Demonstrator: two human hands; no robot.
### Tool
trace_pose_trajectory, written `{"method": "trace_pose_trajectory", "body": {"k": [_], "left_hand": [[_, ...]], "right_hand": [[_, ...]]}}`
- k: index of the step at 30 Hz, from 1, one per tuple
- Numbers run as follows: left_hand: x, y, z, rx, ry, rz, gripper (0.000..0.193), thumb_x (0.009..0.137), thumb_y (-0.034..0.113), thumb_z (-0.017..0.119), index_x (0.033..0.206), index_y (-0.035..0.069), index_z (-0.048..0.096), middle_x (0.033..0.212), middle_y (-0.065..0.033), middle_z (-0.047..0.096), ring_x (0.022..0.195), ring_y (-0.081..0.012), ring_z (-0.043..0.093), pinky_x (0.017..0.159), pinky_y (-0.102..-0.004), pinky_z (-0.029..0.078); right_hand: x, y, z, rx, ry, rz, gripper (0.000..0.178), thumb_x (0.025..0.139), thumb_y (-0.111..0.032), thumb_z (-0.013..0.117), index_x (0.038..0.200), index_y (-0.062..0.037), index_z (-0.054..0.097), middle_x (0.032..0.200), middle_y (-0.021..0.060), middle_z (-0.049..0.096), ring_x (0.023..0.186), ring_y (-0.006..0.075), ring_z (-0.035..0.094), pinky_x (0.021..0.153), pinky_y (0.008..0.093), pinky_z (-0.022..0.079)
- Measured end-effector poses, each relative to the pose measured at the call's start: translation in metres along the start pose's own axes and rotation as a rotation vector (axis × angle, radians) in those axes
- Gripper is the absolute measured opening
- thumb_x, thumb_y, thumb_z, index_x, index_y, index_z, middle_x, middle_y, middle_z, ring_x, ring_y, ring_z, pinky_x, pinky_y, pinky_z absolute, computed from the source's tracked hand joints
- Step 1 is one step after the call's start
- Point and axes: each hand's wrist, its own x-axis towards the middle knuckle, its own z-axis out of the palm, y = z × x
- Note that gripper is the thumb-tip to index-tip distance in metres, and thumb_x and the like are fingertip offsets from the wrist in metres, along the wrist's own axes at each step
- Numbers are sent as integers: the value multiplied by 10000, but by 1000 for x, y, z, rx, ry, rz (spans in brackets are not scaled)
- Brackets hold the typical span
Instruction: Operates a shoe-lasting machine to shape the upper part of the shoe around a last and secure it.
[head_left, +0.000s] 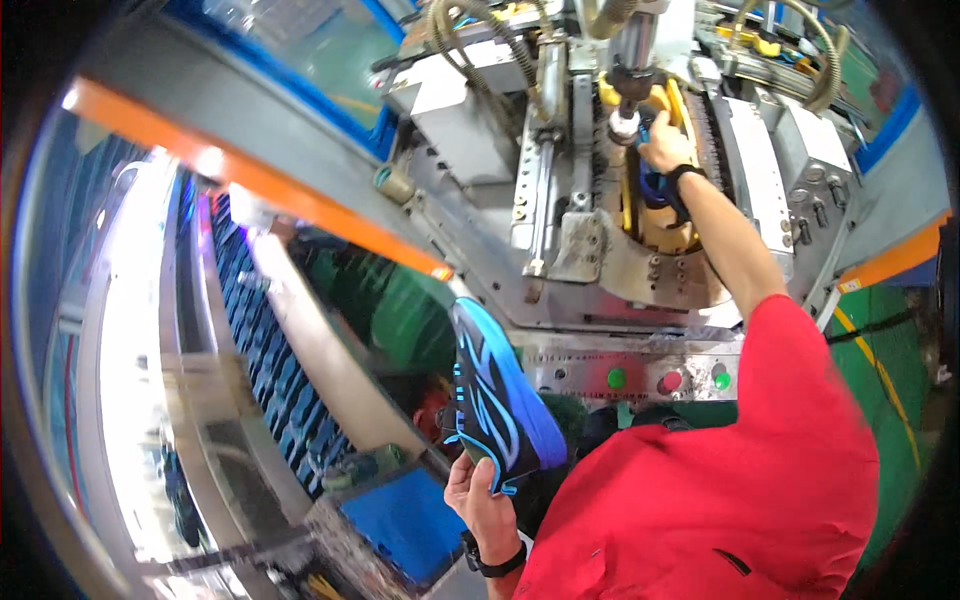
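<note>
My left hand grips a black and blue sneaker by its collar, thumb on the outside. The sneaker hangs in front of the machine with its toe pointing up and its blue sole facing right. My right hand reaches into the machine, its fingers closed round a dark blue thing. My hand and wrist cover much of that thing, so its kind is unclear. Beside those fingers stands a metal rod with a white round end, and yellow parts flank the spot.
Left of me runs a conveyor with a dark blue ridged belt. An orange-edged frame bar slants between it and the machine. Green and red buttons line the front panel. A blue flat surface lies near my left wrist.
</note>
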Motion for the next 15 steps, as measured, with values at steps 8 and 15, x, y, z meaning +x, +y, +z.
{"method": "trace_pose_trajectory", "body": {"k": [8, 15], "left_hand": [[-88, -75, -73, 589, 413, 167, 304, 849, 108, 661, 1092, -73, 635, 987, -89, 672, 863, -148, 612, 769, -258, 466], [-150, -130, -114, -386, 632, -174, 311, 860, 147, 661, 1099, -51, 638, 984, -92, 685, 830, -166, 653, 678, -316, 552]], "right_hand": [[-275, 11, 8, 579, -91, -812, 184, 799, -19, 626, 982, -33, 611, 975, 149, 615, 938, 347, 589, 800, 413, 477], [-348, 44, 153, 273, -473, -981, 141, 825, -41, 571, 964, -53, 588, 977, 146, 574, 961, 356, 553, 818, 446, 458]]}}
